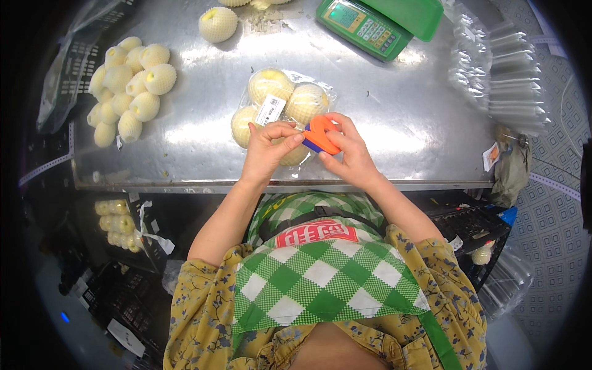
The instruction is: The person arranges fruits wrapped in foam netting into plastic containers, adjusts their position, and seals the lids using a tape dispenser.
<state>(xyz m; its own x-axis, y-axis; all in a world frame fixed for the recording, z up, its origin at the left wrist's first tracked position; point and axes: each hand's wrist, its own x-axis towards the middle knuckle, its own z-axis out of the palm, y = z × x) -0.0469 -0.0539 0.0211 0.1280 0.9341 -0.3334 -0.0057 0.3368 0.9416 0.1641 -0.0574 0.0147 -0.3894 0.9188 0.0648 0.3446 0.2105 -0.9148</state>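
My right hand (349, 150) grips a small orange and blue plastic hand tool (323, 134), whose exact kind I cannot make out. At its left tip, the thumb and forefinger of my left hand (273, 148) are pinched together. Whether anything thin is between them is too small to tell. Under and just beyond both hands lies a clear plastic package of round pale-yellow fruit (270, 85) in foam nets. A white printed label (270, 110) is on the package. My hands hide part of its near side.
Loose foam-netted fruit (122, 83) is heaped at left on the metal table (203, 120); another netted fruit (217, 24) sits farther back. A green digital scale (365, 27) stands at back right. Stacked clear plastic trays (515, 78) line the right edge. Packed fruit (115, 224) lies below left.
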